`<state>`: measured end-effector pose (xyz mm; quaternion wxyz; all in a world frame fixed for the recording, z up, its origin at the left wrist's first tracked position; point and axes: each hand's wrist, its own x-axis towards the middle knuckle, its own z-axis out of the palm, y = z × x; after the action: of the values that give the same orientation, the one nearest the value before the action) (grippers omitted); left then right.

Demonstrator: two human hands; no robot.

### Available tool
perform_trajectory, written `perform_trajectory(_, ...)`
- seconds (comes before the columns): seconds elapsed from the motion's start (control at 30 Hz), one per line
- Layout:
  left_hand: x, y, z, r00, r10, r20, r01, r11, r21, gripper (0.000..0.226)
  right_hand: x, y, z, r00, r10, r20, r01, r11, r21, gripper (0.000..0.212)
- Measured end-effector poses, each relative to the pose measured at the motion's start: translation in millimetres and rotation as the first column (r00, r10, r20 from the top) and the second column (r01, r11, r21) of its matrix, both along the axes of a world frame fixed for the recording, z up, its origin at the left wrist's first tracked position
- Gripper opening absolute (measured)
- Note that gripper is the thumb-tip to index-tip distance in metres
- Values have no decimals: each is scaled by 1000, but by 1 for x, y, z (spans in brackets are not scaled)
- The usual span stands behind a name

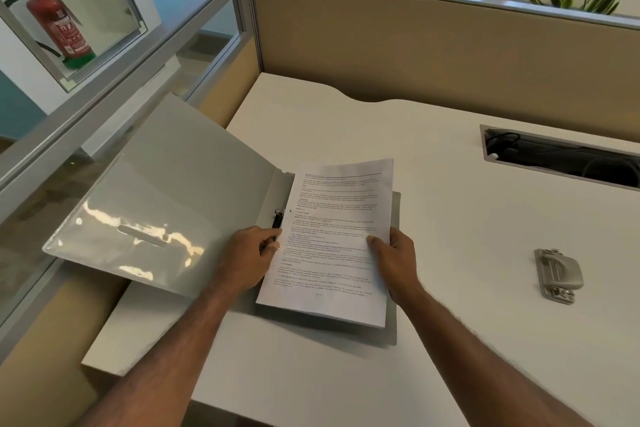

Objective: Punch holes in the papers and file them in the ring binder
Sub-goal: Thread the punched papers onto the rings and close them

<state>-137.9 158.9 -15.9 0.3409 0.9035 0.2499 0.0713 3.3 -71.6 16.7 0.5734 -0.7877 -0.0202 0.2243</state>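
Observation:
A grey ring binder (166, 204) lies open at the desk's left side, its front cover spread out to the left past the desk edge. A stack of printed papers (332, 239) rests over the binder's right half, beside the black ring mechanism (278, 217). My left hand (247, 260) grips the stack's left edge near the rings. My right hand (394, 260) holds the stack's right edge, thumb on top. A metal hole punch (557, 276) sits on the desk to the right, apart from both hands.
The white desk (450, 340) is bounded by beige partition panels (415, 45) at the back and a glass partition at the left. A cable slot (561, 158) opens in the desk at the back right. A red fire extinguisher (57, 24) stands beyond the glass.

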Motion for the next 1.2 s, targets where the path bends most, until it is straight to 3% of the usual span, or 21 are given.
perform_trajectory(0.33, 5, 0, 2, 1000, 6, -16, -6, 1000, 2, 42, 2, 8, 9, 998, 27, 58, -25, 999, -42, 12)
perform_trajectory(0.57, 28, 0, 9, 983, -70, -171, 102, 978, 185, 56, 1, 10, 13, 997, 38, 71, -34, 998, -57, 10)
perform_trajectory(0.73, 38, 2, 12, 988, -32, -148, 58, 982, 178, 48, 1, 9, 20, 996, 40, 81, -37, 999, -37, 10)
perform_trajectory(1.03, 59, 2, 23, 989, 89, -116, -89, 996, 8, 32, 4, 15, 34, 988, 71, 140, -54, 991, -120, 10)
perform_trajectory(1.2, 69, 1, 28, 975, 137, -177, -127, 990, 69, 30, 3, 20, 39, 980, 74, 186, -45, 987, -157, 7)
